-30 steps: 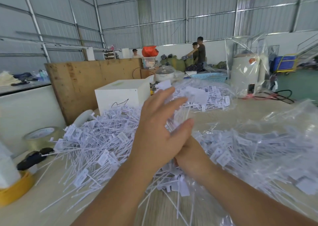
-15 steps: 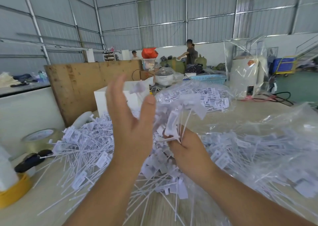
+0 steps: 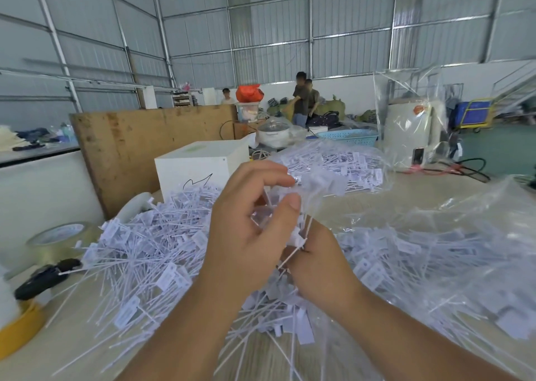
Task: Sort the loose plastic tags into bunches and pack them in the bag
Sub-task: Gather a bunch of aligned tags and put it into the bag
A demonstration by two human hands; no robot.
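At the centre, the left hand [image 3: 246, 235] curls its fingers [image 3: 261, 174] round a bunch of tags [image 3: 293, 235] that the right hand [image 3: 322, 264] grips from below, loose tags [image 3: 139, 253] heaped at nine o'clock on the table [image 3: 377, 200] and the bag [image 3: 452, 253] at three.

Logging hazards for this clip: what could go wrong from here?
1. The bunch of tags held between both hands looks uneven; strands may slip from the right hand.
2. Loose tags sprawl toward the table's near edge and may fall.
3. The clear bag lies slack, making packing awkward.
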